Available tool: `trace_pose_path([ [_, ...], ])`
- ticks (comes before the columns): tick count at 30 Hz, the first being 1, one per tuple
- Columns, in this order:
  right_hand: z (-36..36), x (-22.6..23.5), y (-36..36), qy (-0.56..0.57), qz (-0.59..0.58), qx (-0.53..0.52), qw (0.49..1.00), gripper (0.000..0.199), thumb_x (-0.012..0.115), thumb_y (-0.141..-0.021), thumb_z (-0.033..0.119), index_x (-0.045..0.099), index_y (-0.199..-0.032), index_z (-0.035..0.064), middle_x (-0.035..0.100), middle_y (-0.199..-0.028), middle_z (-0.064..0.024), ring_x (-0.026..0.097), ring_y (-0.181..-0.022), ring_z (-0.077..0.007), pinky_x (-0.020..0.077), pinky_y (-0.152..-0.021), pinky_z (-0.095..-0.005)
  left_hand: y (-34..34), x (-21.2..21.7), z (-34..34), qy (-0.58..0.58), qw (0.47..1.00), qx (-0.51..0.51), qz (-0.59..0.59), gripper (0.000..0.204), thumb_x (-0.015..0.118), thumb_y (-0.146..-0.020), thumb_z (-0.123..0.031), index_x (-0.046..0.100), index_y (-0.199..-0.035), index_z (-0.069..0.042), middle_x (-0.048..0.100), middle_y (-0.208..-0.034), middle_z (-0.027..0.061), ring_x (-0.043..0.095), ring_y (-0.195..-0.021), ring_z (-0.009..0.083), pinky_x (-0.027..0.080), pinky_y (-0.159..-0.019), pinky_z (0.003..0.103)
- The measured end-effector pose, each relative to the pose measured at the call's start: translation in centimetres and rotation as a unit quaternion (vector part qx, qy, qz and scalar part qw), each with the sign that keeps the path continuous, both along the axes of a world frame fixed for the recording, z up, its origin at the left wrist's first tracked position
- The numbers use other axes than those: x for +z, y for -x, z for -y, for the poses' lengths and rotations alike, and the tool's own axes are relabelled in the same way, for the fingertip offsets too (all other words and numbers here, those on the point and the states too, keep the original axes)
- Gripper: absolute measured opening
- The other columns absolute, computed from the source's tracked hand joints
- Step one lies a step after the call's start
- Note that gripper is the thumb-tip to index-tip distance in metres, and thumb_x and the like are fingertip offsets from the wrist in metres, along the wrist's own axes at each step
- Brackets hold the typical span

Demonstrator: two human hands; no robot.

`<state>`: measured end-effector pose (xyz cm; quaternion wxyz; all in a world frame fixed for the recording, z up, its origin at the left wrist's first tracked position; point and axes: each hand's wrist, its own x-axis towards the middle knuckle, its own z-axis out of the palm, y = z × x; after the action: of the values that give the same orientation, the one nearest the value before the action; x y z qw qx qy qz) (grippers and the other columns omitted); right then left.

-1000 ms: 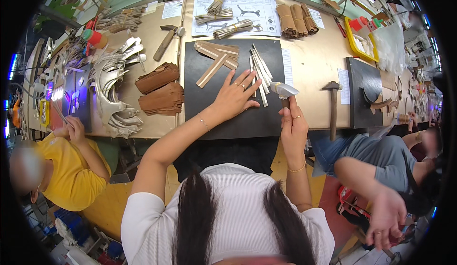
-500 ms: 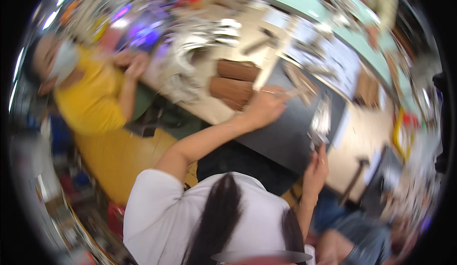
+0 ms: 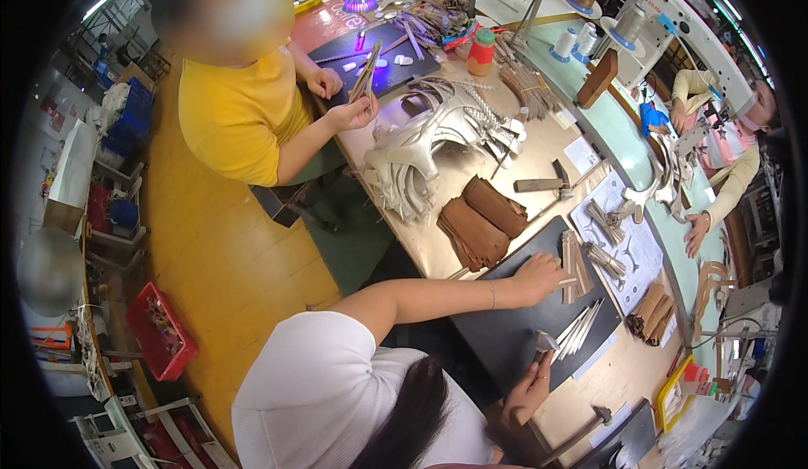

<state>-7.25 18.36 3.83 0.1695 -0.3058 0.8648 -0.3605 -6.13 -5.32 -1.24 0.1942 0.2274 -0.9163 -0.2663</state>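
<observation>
My left hand [image 3: 536, 279] reaches across the black mat [image 3: 497, 326], fingers closed on a thin pale strip [image 3: 569, 282]. Right beside the fingertips lies a stack of brown strips [image 3: 576, 258]. My right hand [image 3: 528, 391] is closed round a hammer [image 3: 545, 343] at the mat's near right edge, its metal head up and its handle mostly hidden by my fingers. Between my hands, several narrow white strips [image 3: 579, 331] lie fanned out on the mat.
Brown leather pieces [image 3: 478, 225] are piled past the mat, beside silvery cut pieces [image 3: 421, 153]. Another hammer [image 3: 543, 184] lies beyond; one more [image 3: 581, 437] is near my right. Strip bundles [image 3: 606, 258] rest on a patterned sheet. A co-worker in yellow [image 3: 240, 115] sits left; another person [image 3: 724, 132] works across.
My view has swung, and the blur is gone. My left hand still holds a strip and now sits by the brown stack. The hammer in my right hand is now off the white strips.
</observation>
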Motion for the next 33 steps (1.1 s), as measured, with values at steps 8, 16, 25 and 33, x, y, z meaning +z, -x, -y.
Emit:
trace_pose_path([
  [8,1.5,-1.1,-1.2,0.027,-0.110,0.035,0.993,0.038,0.055,-0.100,0.011,0.060,-0.137,0.0057,0.069,-0.117,-0.0196,0.068,-0.100,-0.0371,0.0560,-0.084,-0.0430,0.6,-1.9,1.5,-0.043,0.999,-0.027,-0.003,0.023,0.065,-0.086,-0.016,0.072,-0.105,-0.005,0.068,-0.103,0.0205,0.064,-0.098,0.0410,0.051,-0.087,0.051],
  [16,1.0,-0.3,-1.5,-0.012,-0.107,0.045,0.993,0.037,0.057,-0.099,0.030,0.056,-0.135,0.0188,0.060,-0.092,-0.0100,0.068,-0.073,-0.0313,0.0555,-0.059,-0.0438,1.0,0.6,4.4,-0.055,0.995,-0.064,0.053,0.031,0.078,-0.077,-0.001,0.063,-0.103,0.001,0.066,-0.089,0.0145,0.063,-0.083,0.0251,0.051,-0.079,0.038],
  [25,0.3,-2.9,-2.2,0.003,-0.173,0.020,0.985,0.041,0.070,-0.089,0.030,0.063,-0.128,0.0196,0.059,-0.096,-0.0058,0.067,-0.085,-0.0252,0.0547,-0.065,-0.0391,2.6,0.2,3.5,-0.025,0.977,-0.209,0.023,0.022,0.067,-0.093,-0.015,0.068,-0.097,0.006,0.062,-0.094,0.0192,0.059,-0.089,0.0368,0.046,-0.084,0.045],
  [33,0.8,-3.2,-2.0,0.030,-0.182,0.017,0.983,0.040,0.074,-0.084,0.030,0.068,-0.122,0.0185,0.062,-0.092,-0.0063,0.069,-0.083,-0.0290,0.0548,-0.065,-0.0426,2.4,1.8,4.0,-0.140,0.967,-0.189,0.099,0.025,0.063,-0.097,-0.018,0.067,-0.102,0.007,0.066,-0.088,0.0148,0.059,-0.075,0.0235,0.048,-0.072,0.037],
])
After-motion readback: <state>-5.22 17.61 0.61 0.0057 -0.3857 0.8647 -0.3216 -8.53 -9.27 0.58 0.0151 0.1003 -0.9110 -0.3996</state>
